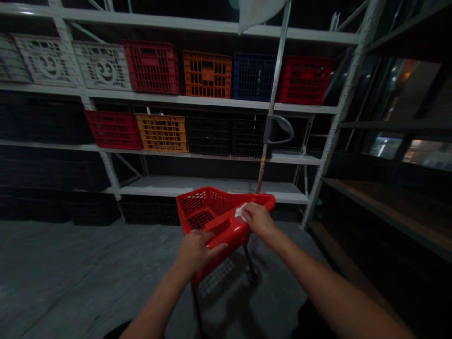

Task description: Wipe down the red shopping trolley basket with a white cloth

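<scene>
Right hand (259, 218) pinching a white wipe (240, 212), left hand (195, 249) gripping the left end of the handle (231, 234), a person tends a red plastic cart (223, 220) near white shelving (165, 186); it looks light (the stiff, probably slippery handle suits holding).

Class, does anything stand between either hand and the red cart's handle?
Only at the right hand: the white cloth or tissue it holds lies against the red cart's handle. Nothing visible separates the left hand from it.
</scene>
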The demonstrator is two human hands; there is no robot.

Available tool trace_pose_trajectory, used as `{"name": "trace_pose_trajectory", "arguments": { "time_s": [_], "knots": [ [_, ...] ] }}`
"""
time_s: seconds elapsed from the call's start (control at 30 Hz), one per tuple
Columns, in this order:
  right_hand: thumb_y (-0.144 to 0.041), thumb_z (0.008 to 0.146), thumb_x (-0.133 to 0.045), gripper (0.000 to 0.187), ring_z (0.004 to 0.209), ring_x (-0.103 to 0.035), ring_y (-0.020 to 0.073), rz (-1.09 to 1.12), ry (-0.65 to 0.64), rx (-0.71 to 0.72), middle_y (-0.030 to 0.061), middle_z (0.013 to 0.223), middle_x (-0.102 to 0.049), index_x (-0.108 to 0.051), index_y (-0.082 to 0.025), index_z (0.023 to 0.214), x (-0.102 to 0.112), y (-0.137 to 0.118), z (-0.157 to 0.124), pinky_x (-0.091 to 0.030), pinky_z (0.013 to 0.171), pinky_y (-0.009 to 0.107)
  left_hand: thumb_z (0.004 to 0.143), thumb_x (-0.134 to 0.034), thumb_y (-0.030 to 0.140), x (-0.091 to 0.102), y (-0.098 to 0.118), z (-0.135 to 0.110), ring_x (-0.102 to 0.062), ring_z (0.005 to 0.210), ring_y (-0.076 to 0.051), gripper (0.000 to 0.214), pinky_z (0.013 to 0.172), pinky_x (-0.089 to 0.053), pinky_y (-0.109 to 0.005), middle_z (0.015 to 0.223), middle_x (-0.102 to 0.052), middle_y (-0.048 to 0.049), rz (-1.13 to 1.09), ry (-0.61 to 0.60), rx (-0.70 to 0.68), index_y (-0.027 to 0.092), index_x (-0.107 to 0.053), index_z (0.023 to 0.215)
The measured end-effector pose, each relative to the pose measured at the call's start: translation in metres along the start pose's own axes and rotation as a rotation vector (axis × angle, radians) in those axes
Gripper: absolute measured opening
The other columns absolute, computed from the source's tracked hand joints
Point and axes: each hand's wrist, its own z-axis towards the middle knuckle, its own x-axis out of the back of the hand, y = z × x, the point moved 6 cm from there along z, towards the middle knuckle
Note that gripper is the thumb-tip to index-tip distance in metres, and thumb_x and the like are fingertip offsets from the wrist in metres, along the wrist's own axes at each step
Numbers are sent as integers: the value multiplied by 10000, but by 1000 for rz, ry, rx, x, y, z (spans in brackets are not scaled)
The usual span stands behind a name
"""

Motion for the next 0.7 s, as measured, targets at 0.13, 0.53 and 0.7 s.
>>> {"name": "trace_pose_trajectory", "arguments": {
  "time_s": [0.13,0.53,0.7],
  "knots": [
    [-145,817,-480,153,870,-525,153,191,119,123,39,879,-604,-620,-191,860,-14,-51,-31,-393,819,270,748,-419,564,5,-2,1,-586,730,-150,437,712,-406,-243,772,-678,-43,-67,-72,-51,206,-659,822],
    [-124,781,-415,179,842,-513,178,417,651,-250,59,874,-518,-563,-187,860,-18,29,-68,-419,786,315,864,-221,425,28,37,5,-587,909,-209,470,878,-381,-391,976,-652,-98,143,72,118,188,-615,964],
    [-208,806,-456,142,850,-526,182,527,608,-117,63,876,-544,-566,-209,895,-47,-19,-67,-438,765,319,862,-123,458,7,38,18,-626,646,-265,617,574,-447,-366,679,-660,-150,292,39,250,135,-643,787]
  ]
}}
